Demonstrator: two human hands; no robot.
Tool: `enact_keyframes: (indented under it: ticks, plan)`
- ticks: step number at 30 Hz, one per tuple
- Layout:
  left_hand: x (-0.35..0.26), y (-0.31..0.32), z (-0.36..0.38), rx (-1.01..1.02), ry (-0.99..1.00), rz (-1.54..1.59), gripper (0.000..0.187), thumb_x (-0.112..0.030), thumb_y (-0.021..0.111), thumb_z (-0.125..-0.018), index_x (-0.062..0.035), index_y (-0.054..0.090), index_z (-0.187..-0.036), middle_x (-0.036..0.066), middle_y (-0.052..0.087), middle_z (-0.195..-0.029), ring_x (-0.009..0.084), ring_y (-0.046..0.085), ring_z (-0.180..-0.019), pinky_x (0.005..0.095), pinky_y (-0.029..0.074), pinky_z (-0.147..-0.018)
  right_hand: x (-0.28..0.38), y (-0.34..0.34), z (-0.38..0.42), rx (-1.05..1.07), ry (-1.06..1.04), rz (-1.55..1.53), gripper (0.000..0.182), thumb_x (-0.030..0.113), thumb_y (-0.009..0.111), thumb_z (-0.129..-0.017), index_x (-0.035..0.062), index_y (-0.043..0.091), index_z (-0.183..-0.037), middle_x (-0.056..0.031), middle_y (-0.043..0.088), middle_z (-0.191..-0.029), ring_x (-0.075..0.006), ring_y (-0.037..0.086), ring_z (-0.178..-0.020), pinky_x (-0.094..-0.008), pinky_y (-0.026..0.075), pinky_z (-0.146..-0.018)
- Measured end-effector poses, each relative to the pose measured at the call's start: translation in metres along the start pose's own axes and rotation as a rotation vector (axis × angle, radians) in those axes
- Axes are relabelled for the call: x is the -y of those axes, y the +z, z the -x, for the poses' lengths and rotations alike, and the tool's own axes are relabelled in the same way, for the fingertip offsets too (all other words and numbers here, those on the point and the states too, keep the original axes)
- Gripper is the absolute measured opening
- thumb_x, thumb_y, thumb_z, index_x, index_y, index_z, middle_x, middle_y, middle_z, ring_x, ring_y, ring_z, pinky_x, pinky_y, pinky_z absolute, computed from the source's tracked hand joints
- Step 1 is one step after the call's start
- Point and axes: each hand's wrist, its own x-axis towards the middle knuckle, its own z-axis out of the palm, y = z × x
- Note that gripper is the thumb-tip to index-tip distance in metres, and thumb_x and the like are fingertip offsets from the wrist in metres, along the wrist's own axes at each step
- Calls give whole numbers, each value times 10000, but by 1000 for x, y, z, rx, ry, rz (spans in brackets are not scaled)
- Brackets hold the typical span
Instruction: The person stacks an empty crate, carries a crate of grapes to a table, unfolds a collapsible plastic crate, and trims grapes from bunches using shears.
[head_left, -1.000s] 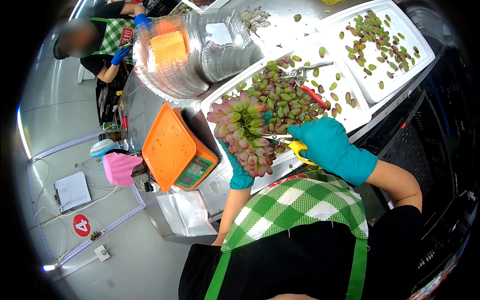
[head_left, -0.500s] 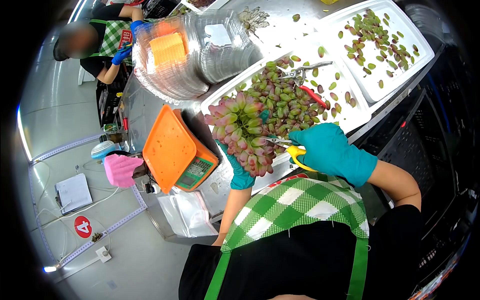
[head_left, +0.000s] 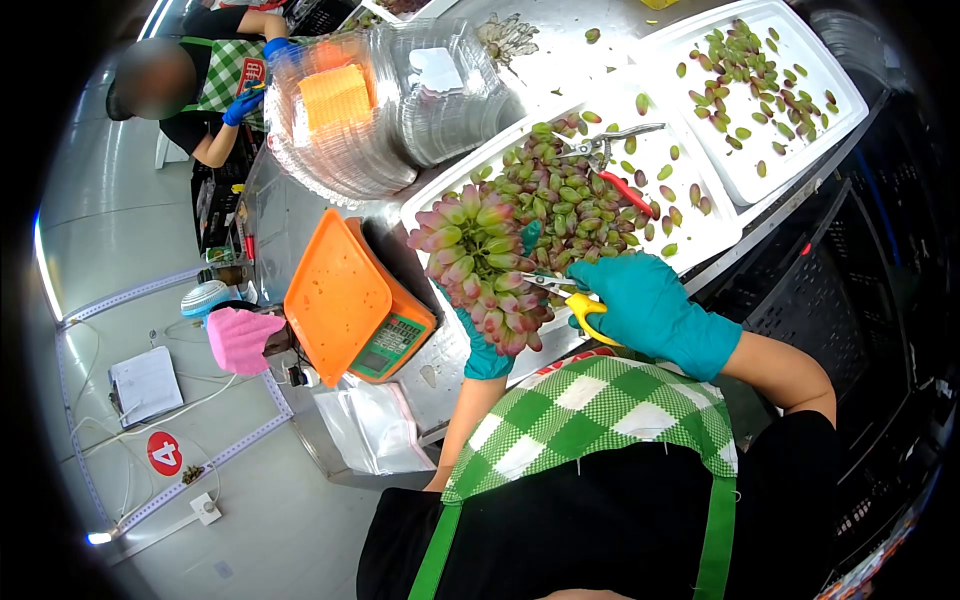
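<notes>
A large cluster of succulent point(head_left: 470, 250), green with pink-red leaf tips, is held over the near edge of a white tray point(head_left: 715, 235). My left hand point(head_left: 487, 352), in a teal glove, grips it from beneath. The leaves hide most of those fingers, though a bit of glove shows at the far side. In my right hand point(head_left: 645, 305), also gloved, are yellow-handled scissors point(head_left: 585, 304), their blades pointing into the right side of the cluster. Loose succulent leaves point(head_left: 570, 195) lie heaped in the tray. Red-handled pruning shears point(head_left: 628, 193) rest on the heap.
Left of my hands stands an orange scale point(head_left: 340, 290), with plastic bags point(head_left: 375, 425) near it. Stacked clear plastic containers point(head_left: 440, 95) are behind. A second white tray point(head_left: 825, 70) holds scattered leaves at the right. Black crates point(head_left: 850, 290) stand beside the bench. A co-worker point(head_left: 215, 95) is at far left.
The succulent cluster has tilted slightly in my left hand. My right hand and the scissors have shifted a little left and down, staying at the cluster's right side.
</notes>
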Motion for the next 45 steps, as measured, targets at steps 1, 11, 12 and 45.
enact_keyframes:
  ticks: [1, 11, 12, 45]
  plan:
    - [0, 0, -1, -3, 14, -13, 594, -516, 339, -804, -47, 358, -1168, 142, 487, -1037, 338, 513, -848, 492, 469, -652, -1, 2, 0, -9, -6, -7, 294, 288, 621, -711, 79, 558, -908, -96, 573, -658, -275, 549, -555, -381, 410, -500]
    - [6, -17, 5, 167, -56, 50, 595, -514, 332, -813, -43, 354, -1175, 157, 456, -1088, 348, 494, -907, 508, 458, -688, -5, 6, -5, -92, -96, 76, 276, 271, 620, -703, 103, 509, -892, -84, 513, -644, -242, 507, -580, -369, 389, -526]
    - [6, -16, 5, 163, -64, 60, 596, -515, 331, -813, -43, 353, -1177, 157, 456, -1090, 348, 493, -910, 508, 457, -691, -5, 8, -6, -88, -91, 75, 278, 270, 622, -701, 105, 510, -895, -83, 515, -644, -243, 510, -580, -371, 388, -527]
    - [-16, 61, 2, -156, 170, -340, 657, -562, 321, -824, -124, 228, -1304, 66, 343, -1288, 206, 372, -1163, 358, 330, -965, -19, 0, -10, -234, -51, 198, 246, 245, 619, -708, 123, 560, -913, -51, 521, -614, -231, 517, -531, -356, 382, -470]
